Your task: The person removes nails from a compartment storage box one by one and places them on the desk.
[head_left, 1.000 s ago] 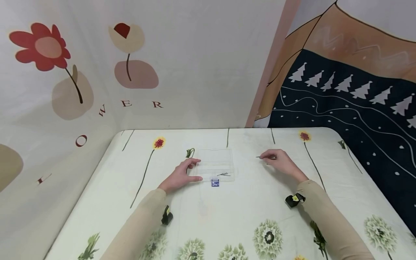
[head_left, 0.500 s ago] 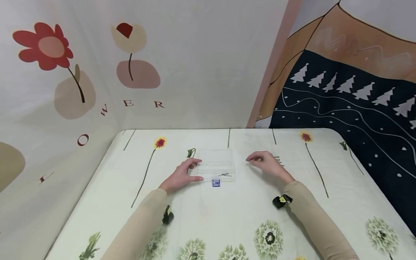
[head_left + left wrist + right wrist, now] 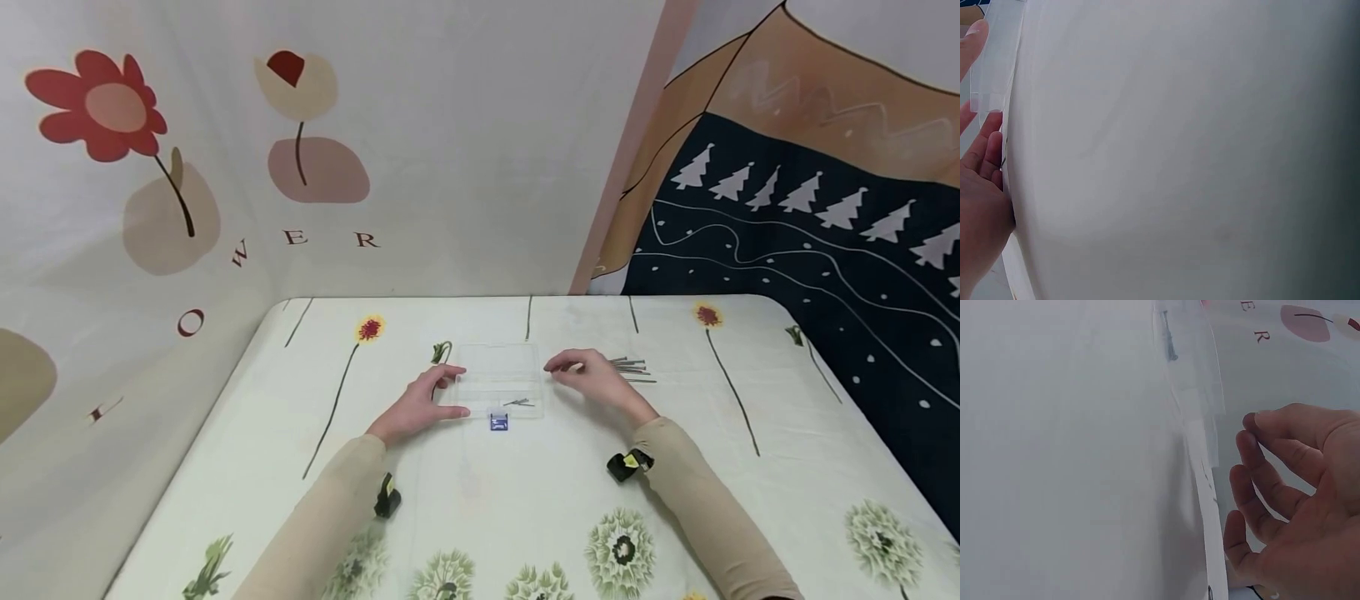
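A clear plastic box (image 3: 498,384) with dividers lies mid-table in the head view, a blue label (image 3: 498,422) at its front edge. Several thin metal nails (image 3: 519,402) rest in its front compartment. My left hand (image 3: 420,400) grips the box's left side between thumb and fingers; the left wrist view shows the fingers at its corner. Just right of the box, my right hand (image 3: 588,377) pinches with thumb and index tips together; the nail seen there a second ago is now hidden by the fingers. More nails (image 3: 633,367) lie behind that hand.
The table (image 3: 480,492) has a white flower-printed cover. A printed cloth wall (image 3: 465,167) rises directly behind its far edge, and a dark tree-patterned cloth (image 3: 795,233) hangs at the right.
My right hand has moved left from the loose nails to beside the box, uncovering those nails. The left hand keeps its place at the box.
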Demonstrator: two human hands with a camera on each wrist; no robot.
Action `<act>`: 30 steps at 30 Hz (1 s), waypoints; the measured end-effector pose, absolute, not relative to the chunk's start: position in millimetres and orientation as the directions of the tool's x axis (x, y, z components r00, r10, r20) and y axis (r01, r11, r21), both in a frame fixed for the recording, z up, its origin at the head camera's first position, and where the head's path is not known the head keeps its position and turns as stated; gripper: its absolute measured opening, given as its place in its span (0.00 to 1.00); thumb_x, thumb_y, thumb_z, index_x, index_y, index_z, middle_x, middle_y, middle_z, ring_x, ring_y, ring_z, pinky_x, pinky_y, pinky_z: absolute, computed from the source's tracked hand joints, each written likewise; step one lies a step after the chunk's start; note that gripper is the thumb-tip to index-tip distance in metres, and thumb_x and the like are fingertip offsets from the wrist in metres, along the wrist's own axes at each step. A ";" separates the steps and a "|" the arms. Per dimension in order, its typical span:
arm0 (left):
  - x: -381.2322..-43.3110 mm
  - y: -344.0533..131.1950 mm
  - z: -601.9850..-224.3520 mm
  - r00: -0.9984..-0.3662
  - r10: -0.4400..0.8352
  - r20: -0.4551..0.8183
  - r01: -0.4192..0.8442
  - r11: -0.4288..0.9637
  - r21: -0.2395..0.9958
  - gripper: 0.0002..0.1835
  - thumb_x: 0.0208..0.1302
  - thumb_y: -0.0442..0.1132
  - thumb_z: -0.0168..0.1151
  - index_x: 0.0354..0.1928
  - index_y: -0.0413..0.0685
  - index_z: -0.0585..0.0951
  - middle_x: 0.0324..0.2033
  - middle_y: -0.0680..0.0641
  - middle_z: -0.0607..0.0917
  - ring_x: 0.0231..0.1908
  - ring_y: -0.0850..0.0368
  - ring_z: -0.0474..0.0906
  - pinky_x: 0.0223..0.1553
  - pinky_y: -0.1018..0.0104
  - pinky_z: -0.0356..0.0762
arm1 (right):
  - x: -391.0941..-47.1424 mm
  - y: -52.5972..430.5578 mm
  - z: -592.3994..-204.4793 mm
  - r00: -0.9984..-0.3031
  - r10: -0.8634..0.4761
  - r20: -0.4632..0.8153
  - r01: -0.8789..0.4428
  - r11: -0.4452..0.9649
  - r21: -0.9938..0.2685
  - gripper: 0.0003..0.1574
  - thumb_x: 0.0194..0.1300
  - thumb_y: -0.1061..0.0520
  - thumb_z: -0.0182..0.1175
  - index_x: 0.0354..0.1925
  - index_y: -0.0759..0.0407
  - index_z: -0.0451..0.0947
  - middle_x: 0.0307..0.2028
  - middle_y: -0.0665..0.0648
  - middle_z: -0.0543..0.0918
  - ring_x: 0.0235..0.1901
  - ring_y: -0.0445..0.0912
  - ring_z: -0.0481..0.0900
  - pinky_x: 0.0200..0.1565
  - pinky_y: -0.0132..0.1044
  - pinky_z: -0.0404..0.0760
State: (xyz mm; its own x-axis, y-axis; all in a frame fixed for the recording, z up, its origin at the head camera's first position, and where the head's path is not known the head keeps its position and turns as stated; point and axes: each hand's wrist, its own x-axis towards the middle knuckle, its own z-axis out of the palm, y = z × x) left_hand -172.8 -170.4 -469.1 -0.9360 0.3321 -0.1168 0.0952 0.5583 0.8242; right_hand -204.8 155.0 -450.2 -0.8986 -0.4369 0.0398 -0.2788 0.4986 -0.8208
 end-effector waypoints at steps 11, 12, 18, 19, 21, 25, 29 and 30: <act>-172.6 -170.5 -469.8 -0.936 0.336 -0.106 0.105 0.554 0.826 0.37 0.51 0.46 0.76 0.64 0.51 0.72 0.55 0.48 0.73 0.53 0.50 0.65 0.55 0.50 0.61 | -196.1 138.8 -449.3 -0.849 -0.521 0.085 -0.347 0.429 -0.834 0.12 0.66 0.62 0.61 0.47 0.60 0.82 0.51 0.60 0.76 0.51 0.54 0.72 0.50 0.50 0.72; -172.7 -170.4 -469.8 -0.936 0.335 -0.107 0.103 0.552 0.828 0.37 0.51 0.46 0.76 0.64 0.51 0.72 0.55 0.48 0.73 0.53 0.50 0.65 0.55 0.50 0.61 | -195.3 137.3 -448.9 -0.843 -0.532 0.081 -0.352 0.431 -0.831 0.12 0.65 0.63 0.61 0.47 0.60 0.83 0.52 0.60 0.76 0.52 0.55 0.72 0.51 0.52 0.71; -172.8 -170.3 -469.6 -0.936 0.334 -0.111 0.100 0.554 0.826 0.38 0.51 0.45 0.76 0.64 0.51 0.72 0.55 0.48 0.73 0.54 0.50 0.65 0.56 0.50 0.61 | -188.5 131.9 -445.8 -0.793 -0.606 0.064 -0.409 0.452 -0.793 0.11 0.65 0.61 0.61 0.45 0.59 0.85 0.56 0.64 0.71 0.57 0.60 0.67 0.53 0.59 0.68; -172.7 -170.4 -469.5 -0.936 0.333 -0.113 0.098 0.555 0.826 0.38 0.51 0.45 0.76 0.64 0.52 0.72 0.55 0.49 0.73 0.54 0.50 0.65 0.56 0.50 0.61 | -188.1 131.4 -446.1 -0.785 -0.616 0.064 -0.422 0.456 -0.784 0.11 0.65 0.61 0.61 0.45 0.59 0.85 0.57 0.64 0.71 0.58 0.60 0.67 0.53 0.59 0.68; -172.6 -170.4 -469.3 -0.936 0.331 -0.115 0.094 0.554 0.827 0.38 0.51 0.45 0.76 0.64 0.52 0.72 0.55 0.49 0.73 0.54 0.50 0.65 0.56 0.50 0.62 | -187.1 130.6 -446.6 -0.771 -0.633 0.067 -0.446 0.463 -0.766 0.11 0.64 0.61 0.61 0.45 0.58 0.85 0.58 0.65 0.70 0.58 0.61 0.65 0.53 0.59 0.67; -172.7 -170.3 -470.0 -0.936 0.332 -0.112 0.097 0.552 0.828 0.38 0.51 0.46 0.76 0.64 0.51 0.72 0.55 0.49 0.73 0.54 0.50 0.65 0.56 0.50 0.62 | -184.8 130.0 -446.4 -0.749 -0.660 0.062 -0.474 0.468 -0.746 0.13 0.63 0.61 0.62 0.46 0.59 0.85 0.62 0.67 0.67 0.59 0.63 0.64 0.55 0.59 0.64; -173.0 -170.4 -470.3 -0.935 0.335 -0.113 0.098 0.552 0.828 0.38 0.51 0.46 0.76 0.65 0.51 0.72 0.55 0.48 0.73 0.54 0.50 0.65 0.56 0.50 0.61 | -183.0 130.3 -446.4 -0.730 -0.682 0.045 -0.480 0.465 -0.744 0.15 0.62 0.62 0.61 0.47 0.60 0.85 0.65 0.68 0.64 0.59 0.66 0.63 0.57 0.60 0.61; -172.9 -170.4 -470.1 -0.935 0.335 -0.113 0.098 0.551 0.829 0.38 0.51 0.46 0.76 0.65 0.51 0.72 0.55 0.48 0.73 0.54 0.50 0.65 0.56 0.50 0.61 | -183.0 130.3 -447.1 -0.724 -0.688 0.044 -0.487 0.464 -0.740 0.15 0.62 0.62 0.61 0.47 0.60 0.85 0.65 0.68 0.63 0.59 0.66 0.64 0.57 0.61 0.61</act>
State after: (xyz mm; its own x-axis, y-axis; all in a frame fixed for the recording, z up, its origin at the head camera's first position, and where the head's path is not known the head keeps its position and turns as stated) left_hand -172.9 -170.4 -470.1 -0.9354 0.3353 -0.1127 0.0978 0.5514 0.8285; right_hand -183.0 130.3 -447.1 -0.7240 -0.6884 0.0443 -0.4868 0.4643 -0.7399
